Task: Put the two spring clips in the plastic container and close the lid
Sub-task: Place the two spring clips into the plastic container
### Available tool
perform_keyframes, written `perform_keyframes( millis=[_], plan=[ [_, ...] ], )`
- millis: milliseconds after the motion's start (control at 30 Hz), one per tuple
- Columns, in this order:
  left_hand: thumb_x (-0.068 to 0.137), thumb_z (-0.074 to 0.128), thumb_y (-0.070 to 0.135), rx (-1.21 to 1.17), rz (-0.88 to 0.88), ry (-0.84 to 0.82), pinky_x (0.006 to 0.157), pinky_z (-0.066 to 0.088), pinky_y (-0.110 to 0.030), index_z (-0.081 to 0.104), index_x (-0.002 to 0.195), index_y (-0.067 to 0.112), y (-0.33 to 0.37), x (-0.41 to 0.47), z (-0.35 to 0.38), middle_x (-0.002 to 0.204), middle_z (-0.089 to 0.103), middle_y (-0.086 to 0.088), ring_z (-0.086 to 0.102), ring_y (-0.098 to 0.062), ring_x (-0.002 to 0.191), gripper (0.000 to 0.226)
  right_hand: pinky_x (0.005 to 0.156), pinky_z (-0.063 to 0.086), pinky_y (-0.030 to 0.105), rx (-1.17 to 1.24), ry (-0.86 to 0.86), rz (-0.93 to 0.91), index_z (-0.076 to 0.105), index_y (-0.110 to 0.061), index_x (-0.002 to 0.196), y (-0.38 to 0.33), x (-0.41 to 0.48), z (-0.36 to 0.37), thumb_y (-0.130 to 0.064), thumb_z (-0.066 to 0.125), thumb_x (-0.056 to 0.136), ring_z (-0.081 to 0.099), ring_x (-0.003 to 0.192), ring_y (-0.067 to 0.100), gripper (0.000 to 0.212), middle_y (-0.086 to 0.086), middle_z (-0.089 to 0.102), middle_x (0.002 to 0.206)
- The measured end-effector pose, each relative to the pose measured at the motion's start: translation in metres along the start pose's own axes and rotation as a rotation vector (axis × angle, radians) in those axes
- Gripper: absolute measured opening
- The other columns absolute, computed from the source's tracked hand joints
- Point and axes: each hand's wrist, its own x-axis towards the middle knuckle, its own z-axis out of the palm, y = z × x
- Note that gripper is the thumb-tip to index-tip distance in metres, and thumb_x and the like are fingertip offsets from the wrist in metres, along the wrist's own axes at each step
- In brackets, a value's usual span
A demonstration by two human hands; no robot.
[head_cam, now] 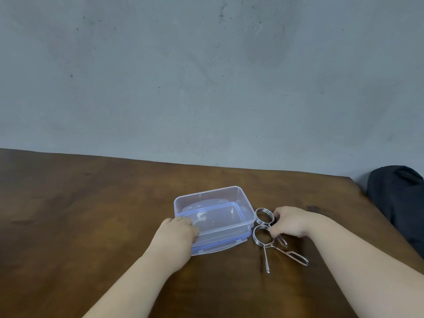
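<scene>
A brown wooden table (91, 214) stands against a grey wall (206, 65). A clear box (231, 203) sits on the table, nearer the right edge than the left, about halfway between the far edge and the near one. The box is open at the top, with nothing seen inside it. It sits on its lid (220, 247), which lies flat under it. The lid has a blue rim and sticks out at the near side.

The left hand (177, 234) rests on the near left corner of the box. Its fingers are bent over the rim, and they press on the box wall. The hand is partly closed on that corner.

Two clips (263, 226) made of shiny wire lie on the table, just to the right of the box. Each has a round coil. The far clip (264, 216) has its coil just beside the box wall. The near clip (261, 235) has its coil right next to the lid, and its two long handles point toward the near edge of the table.

The right hand (291, 222) is at the clips. Its fingers are curled down between the two coils and touch them. You cannot tell if it has a firm hold on a clip. Both clips are on the table.

A dark bag (399, 198) is past the right edge of the table, by the far right corner.
</scene>
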Motion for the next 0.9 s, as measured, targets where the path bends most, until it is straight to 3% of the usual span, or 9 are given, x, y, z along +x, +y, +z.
perform_keyframes(
  millis=[133, 267, 367, 467, 567, 633, 700, 800, 900],
  plan=[
    [0.086, 0.056, 0.01, 0.023, -0.013, 0.013, 0.094, 0.033, -0.032, 0.061, 0.107, 0.027, 0.001, 0.0, 0.0, 0.111, 0.057, 0.004, 0.045, -0.019, 0.11, 0.028, 0.054, 0.04, 0.028, 0.15, 0.075, 0.016, 0.073, -0.015, 0.098, 0.001, -0.004, -0.012, -0.033, 0.068, 0.068, 0.054, 0.062, 0.02, 0.034, 0.001, 0.061, 0.064],
    [0.088, 0.058, 0.015, 0.017, -0.032, 0.076, 0.097, 0.033, -0.033, 0.062, 0.115, 0.026, 0.003, -0.003, 0.003, 0.118, 0.051, 0.003, 0.037, -0.02, 0.117, 0.03, 0.062, 0.044, 0.031, 0.261, 0.267, -0.114, 0.077, -0.02, 0.087, -0.014, -0.015, -0.031, -0.031, 0.068, 0.075, 0.061, 0.068, 0.02, 0.019, 0.0, 0.07, 0.072],
    [0.09, 0.057, 0.018, -0.014, -0.039, 0.125, 0.093, 0.032, -0.032, 0.062, 0.114, 0.025, 0.004, -0.004, 0.006, 0.116, 0.047, 0.002, 0.035, -0.02, 0.117, 0.025, 0.066, 0.048, 0.031, 0.26, 0.322, -0.28, 0.076, -0.029, 0.09, -0.044, -0.027, -0.041, -0.031, 0.07, 0.075, 0.067, 0.075, 0.016, 0.016, -0.006, 0.074, 0.079],
    [0.091, 0.057, 0.019, -0.046, -0.031, 0.166, 0.093, 0.032, -0.032, 0.065, 0.11, 0.026, 0.003, -0.003, 0.007, 0.113, 0.045, 0.002, 0.035, -0.022, 0.116, 0.022, 0.067, 0.053, 0.032, 0.101, 0.244, -0.431, 0.075, -0.036, 0.097, -0.078, -0.039, -0.038, -0.036, 0.071, 0.072, 0.066, 0.074, 0.014, 0.025, -0.008, 0.073, 0.086],
    [0.085, 0.064, 0.017, -0.087, -0.007, 0.22, 0.089, 0.037, -0.035, 0.07, 0.099, 0.025, 0.001, -0.003, 0.008, 0.108, 0.048, 0.0, 0.04, -0.025, 0.113, 0.018, 0.06, 0.047, 0.032, -0.14, 0.137, -0.519, 0.075, -0.033, 0.096, -0.106, -0.036, -0.023, -0.04, 0.066, 0.068, 0.055, 0.064, 0.014, 0.031, -0.002, 0.068, 0.081],
    [0.073, 0.071, 0.013, -0.137, 0.012, 0.255, 0.075, 0.042, -0.035, 0.072, 0.08, 0.022, -0.001, -0.002, 0.01, 0.094, 0.052, -0.002, 0.049, -0.029, 0.101, 0.012, 0.057, 0.041, 0.034, -0.241, 0.084, -0.544, 0.072, -0.022, 0.089, -0.118, -0.027, -0.009, -0.042, 0.062, 0.065, 0.048, 0.06, 0.017, 0.033, 0.001, 0.057, 0.069],
    [0.067, 0.072, 0.011, -0.148, 0.027, 0.251, 0.068, 0.04, -0.034, 0.07, 0.074, 0.021, -0.004, -0.001, 0.012, 0.089, 0.052, -0.003, 0.051, -0.029, 0.096, 0.012, 0.056, 0.035, 0.036, -0.314, 0.049, -0.561, 0.064, -0.012, 0.079, -0.127, -0.019, 0.004, -0.039, 0.063, 0.068, 0.041, 0.059, 0.019, 0.029, 0.002, 0.047, 0.065],
    [0.059, 0.074, 0.01, -0.151, 0.043, 0.257, 0.064, 0.036, -0.031, 0.069, 0.068, 0.022, -0.005, -0.002, 0.011, 0.085, 0.053, -0.002, 0.055, -0.028, 0.089, 0.015, 0.055, 0.036, 0.036, -0.386, 0.018, -0.548, 0.052, -0.016, 0.064, -0.135, -0.011, 0.018, -0.035, 0.063, 0.07, 0.041, 0.056, 0.021, 0.023, 0.002, 0.046, 0.061],
    [0.076, 0.061, 0.01, -0.146, 0.056, 0.272, 0.076, 0.033, -0.03, 0.069, 0.088, 0.018, -0.002, -0.004, 0.013, 0.102, 0.051, -0.004, 0.045, -0.026, 0.105, 0.017, 0.055, 0.042, 0.033, -0.464, 0.005, -0.537, 0.053, -0.021, 0.063, -0.139, -0.003, 0.031, -0.034, 0.065, 0.072, 0.052, 0.058, 0.019, 0.019, -0.003, 0.054, 0.061]
  ],
)
